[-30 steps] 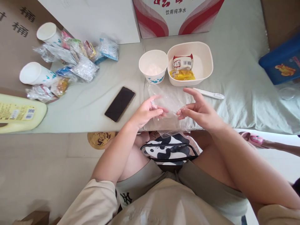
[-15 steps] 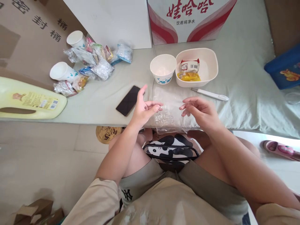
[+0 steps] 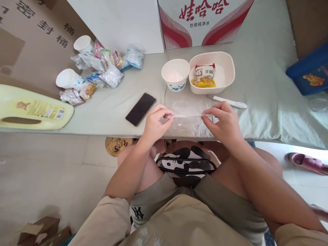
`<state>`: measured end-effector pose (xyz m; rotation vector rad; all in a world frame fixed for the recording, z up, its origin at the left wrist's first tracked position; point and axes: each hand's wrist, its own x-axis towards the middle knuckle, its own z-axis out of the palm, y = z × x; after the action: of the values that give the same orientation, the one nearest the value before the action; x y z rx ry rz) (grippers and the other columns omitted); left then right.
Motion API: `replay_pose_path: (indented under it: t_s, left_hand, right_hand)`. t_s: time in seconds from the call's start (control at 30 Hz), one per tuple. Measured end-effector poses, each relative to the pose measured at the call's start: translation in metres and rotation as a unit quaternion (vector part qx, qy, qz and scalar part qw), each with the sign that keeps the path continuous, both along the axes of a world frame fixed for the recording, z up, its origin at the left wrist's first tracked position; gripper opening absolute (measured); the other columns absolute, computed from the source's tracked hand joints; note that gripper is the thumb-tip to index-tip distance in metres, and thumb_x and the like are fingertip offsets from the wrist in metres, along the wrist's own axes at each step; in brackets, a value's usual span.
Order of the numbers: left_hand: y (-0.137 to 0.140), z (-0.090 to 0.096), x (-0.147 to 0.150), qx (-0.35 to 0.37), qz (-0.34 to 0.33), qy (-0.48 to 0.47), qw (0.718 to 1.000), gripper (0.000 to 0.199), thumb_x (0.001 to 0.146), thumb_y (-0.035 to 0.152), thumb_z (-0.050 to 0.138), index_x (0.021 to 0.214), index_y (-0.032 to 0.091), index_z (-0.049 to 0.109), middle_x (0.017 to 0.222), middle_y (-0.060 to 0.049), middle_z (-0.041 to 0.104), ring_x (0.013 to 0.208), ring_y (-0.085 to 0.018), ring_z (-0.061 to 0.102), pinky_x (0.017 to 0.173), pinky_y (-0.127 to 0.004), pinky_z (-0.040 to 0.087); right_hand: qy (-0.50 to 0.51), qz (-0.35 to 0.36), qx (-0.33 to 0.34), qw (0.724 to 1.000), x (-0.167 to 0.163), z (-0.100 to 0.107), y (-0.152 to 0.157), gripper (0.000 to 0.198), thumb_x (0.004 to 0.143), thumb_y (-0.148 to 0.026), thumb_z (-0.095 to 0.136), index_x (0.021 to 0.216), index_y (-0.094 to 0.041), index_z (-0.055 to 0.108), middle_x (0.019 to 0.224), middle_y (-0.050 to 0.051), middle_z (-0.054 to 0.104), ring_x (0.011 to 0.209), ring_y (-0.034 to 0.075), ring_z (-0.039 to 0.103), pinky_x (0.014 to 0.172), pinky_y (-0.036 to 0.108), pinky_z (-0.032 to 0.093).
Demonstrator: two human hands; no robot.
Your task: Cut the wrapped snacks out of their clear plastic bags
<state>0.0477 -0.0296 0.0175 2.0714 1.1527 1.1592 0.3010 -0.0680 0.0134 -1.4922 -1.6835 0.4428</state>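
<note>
1. Head view: the left hand (image 3: 157,123) and right hand (image 3: 222,124) faced each other over the clear plastic film (image 3: 186,125), which lay between them on the cloth-covered counter (image 3: 107,112), near its front edge.

2. Half a second earlier the left forefinger was raised and the film looked slack and crumpled; now that finger had curled down to the thumb, and a straight line of film ran between the hands.

3. For the work in hand, this seemed to mean that the film was controlled at two places instead of lying loose.

4. The fingers (image 3: 164,111) of each hand were brought together, thumb against forefinger at the tips, with what looked like a thin pinch of film in either grip.

5. The stretched line's long axis ran side to side, roughly parallel to the counter's front edge. Which way any mouth of the film pointed could not be told; it was too transparent.

6. Beyond the film stood the paper cup (image 3: 175,78) and white tub (image 3: 225,71); the smartphone (image 3: 140,109) lay just beside the left hand.
</note>
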Motion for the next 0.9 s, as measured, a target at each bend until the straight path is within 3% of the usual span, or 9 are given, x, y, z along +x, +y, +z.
replay_pose_path:
  t_s: [0.1,0.2,0.3,0.37,0.43,0.53,0.63,0.77,0.9]
  left_hand:
    - [-0.001,0.004,0.001,-0.002,-0.036,-0.035,0.999,0.009,0.087,0.027,0.068,0.080,0.021,0.064,0.106,-0.007,0.072,0.102,-0.020,0.069,0.092,-0.040,0.057]
    - [-0.003,0.006,0.005,-0.111,-0.125,-0.125,0.978,0.026,0.088,0.044,0.072,0.092,0.023,0.058,0.117,-0.009,0.074,0.119,-0.025,0.069,0.103,-0.045,0.054]
    - [0.000,-0.001,0.014,-0.290,-0.156,-0.178,0.927,0.048,0.077,0.052,0.083,0.107,0.023,0.059,0.100,-0.007,0.077,0.101,-0.024,0.075,0.086,-0.037,0.058]
    - [0.004,-0.009,0.022,-0.375,-0.132,-0.191,0.898,0.043,0.074,0.048,0.085,0.099,0.020,0.064,0.084,-0.004,0.075,0.082,-0.019,0.074,0.075,-0.031,0.057]
    - [0.010,-0.017,0.030,-0.412,-0.097,-0.225,0.877,0.033,0.075,0.042,0.083,0.087,0.018,0.063,0.072,-0.001,0.070,0.069,-0.014,0.069,0.067,-0.027,0.054]
    - [0.021,-0.025,0.038,-0.434,-0.060,-0.295,0.849,0.028,0.074,0.036,0.082,0.086,0.019,0.062,0.071,0.003,0.067,0.063,-0.009,0.065,0.060,-0.022,0.050]
    - [0.032,-0.030,0.042,-0.454,-0.070,-0.334,0.823,0.033,0.072,0.035,0.085,0.095,0.021,0.065,0.085,0.001,0.073,0.075,-0.011,0.070,0.067,-0.022,0.054]
    - [0.043,-0.035,0.047,-0.537,-0.136,-0.309,0.773,0.043,0.070,0.037,0.090,0.102,0.019,0.070,0.099,-0.009,0.079,0.091,-0.021,0.077,0.083,-0.034,0.060]
    - [0.051,-0.041,0.050,-0.526,-0.101,-0.298,0.790,0.037,0.072,0.039,0.088,0.096,0.016,0.071,0.091,-0.007,0.079,0.084,-0.020,0.077,0.081,-0.033,0.061]
  right_hand:
    - [0.021,0.035,0.039,0.998,0.000,0.009,-0.003,0.007,0.085,-0.028,0.066,0.079,-0.024,0.066,0.104,0.010,0.071,0.104,0.029,0.068,0.090,0.048,0.055]
    - [0.142,0.096,-0.044,0.984,-0.004,0.020,-0.010,0.011,0.090,-0.029,0.060,0.081,-0.025,0.057,0.089,0.005,0.074,0.097,0.026,0.071,0.086,0.044,0.056]
    - [0.292,0.078,-0.162,0.939,-0.011,0.021,-0.010,0.015,0.093,-0.035,0.059,0.084,-0.025,0.052,0.066,-0.002,0.067,0.065,0.018,0.066,0.067,0.034,0.055]
    - [0.380,0.037,-0.194,0.904,-0.013,0.016,-0.005,0.021,0.091,-0.042,0.063,0.087,-0.026,0.050,0.062,-0.004,0.063,0.057,0.015,0.062,0.061,0.031,0.054]
    - [0.438,0.013,-0.209,0.874,-0.012,0.008,0.002,0.031,0.085,-0.049,0.070,0.093,-0.027,0.051,0.067,-0.005,0.064,0.060,0.016,0.065,0.061,0.031,0.056]
    - [0.454,0.026,-0.273,0.848,-0.006,-0.004,0.009,0.045,0.073,-0.052,0.082,0.100,-0.027,0.056,0.082,-0.002,0.069,0.072,0.018,0.071,0.066,0.033,0.059]
    - [0.437,0.036,-0.314,0.842,0.000,-0.014,0.012,0.038,0.070,-0.045,0.085,0.088,-0.024,0.060,0.080,-0.001,0.068,0.071,0.016,0.069,0.068,0.032,0.059]
    - [0.467,-0.002,-0.267,0.843,0.003,-0.027,0.023,0.034,0.074,-0.048,0.082,0.084,-0.026,0.058,0.077,-0.001,0.065,0.070,0.018,0.068,0.068,0.035,0.061]
    - [0.441,0.011,-0.270,0.856,0.005,-0.027,0.037,0.033,0.080,-0.054,0.078,0.093,-0.028,0.063,0.077,0.001,0.069,0.072,0.022,0.069,0.062,0.036,0.059]
